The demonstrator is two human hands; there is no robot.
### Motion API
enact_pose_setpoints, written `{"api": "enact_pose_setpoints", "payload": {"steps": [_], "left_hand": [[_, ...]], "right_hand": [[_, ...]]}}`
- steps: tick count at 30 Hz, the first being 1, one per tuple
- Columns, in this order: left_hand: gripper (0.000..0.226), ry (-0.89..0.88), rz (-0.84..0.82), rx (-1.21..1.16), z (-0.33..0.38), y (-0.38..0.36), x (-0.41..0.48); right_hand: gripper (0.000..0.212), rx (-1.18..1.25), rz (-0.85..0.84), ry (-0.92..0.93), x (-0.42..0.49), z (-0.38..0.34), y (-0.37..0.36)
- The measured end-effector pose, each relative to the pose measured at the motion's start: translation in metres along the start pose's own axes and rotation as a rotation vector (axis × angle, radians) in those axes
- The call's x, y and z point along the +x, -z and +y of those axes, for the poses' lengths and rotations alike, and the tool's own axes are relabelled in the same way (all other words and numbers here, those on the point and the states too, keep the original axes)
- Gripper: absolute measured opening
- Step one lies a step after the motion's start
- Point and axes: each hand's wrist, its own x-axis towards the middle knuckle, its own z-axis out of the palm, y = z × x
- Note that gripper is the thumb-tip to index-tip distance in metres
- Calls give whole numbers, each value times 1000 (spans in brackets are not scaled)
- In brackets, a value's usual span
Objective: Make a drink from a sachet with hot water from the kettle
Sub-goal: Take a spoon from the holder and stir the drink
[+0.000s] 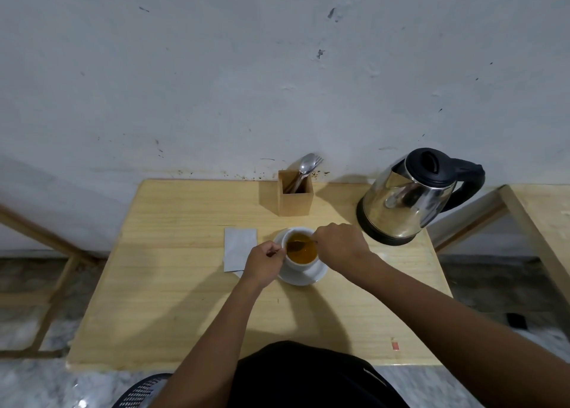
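We see a white cup point(300, 253) standing on a white saucer point(303, 276) near the middle of the wooden tabletop point(185, 299). The cup is filled with an amber-brown drink point(303, 250). The right hand point(340, 245) sits over the right rim of the cup, its grip closed on the handle of a teaspoon point(297, 245) whose bowl lies in the liquid, angled toward the left side of the cup. The left hand point(265, 262) is at the cup's left side, its grip curled and pinched shut against the cup where the handle would be; the handle itself is hidden by the fingers, so we cannot tell exactly what they grasp.

Just left of the saucer, a pale grey sachet point(239, 250) lies flat on the tabletop, its near right corner partly covered by the left hand. Whether it is torn open we cannot tell.

At the far right of the tabletop a stainless-steel electric kettle point(410, 198) with a black lid and black handle stands upright on its black base, the lid shut, well apart from the cup. At the far edge, between sachet and kettle, a square wooden cutlery holder point(296, 196) stands against the wall point(277, 68), with a spoon and a fork point(308, 164) leaning out of it.
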Motion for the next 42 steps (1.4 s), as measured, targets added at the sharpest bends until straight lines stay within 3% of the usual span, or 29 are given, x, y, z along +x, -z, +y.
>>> {"api": "enact_pose_setpoints", "payload": {"steps": [13, 20, 31, 35, 42], "left_hand": [[15, -1, -9, 52, 2, 2, 0], [17, -9, -3, 56, 4, 2, -2], [19, -4, -4, 47, 5, 2, -3], [21, 0, -11, 58, 5, 2, -3], [16, -6, 6, 61, 3, 0, -2]], "right_hand": [[14, -78, -122, 96, 1, -7, 22], [18, -8, -52, 30, 7, -11, 25], [18, 36, -127, 39, 2, -11, 25], [17, 87, -84, 10, 5, -16, 24], [19, 5, -63, 20, 10, -8, 31]]}}
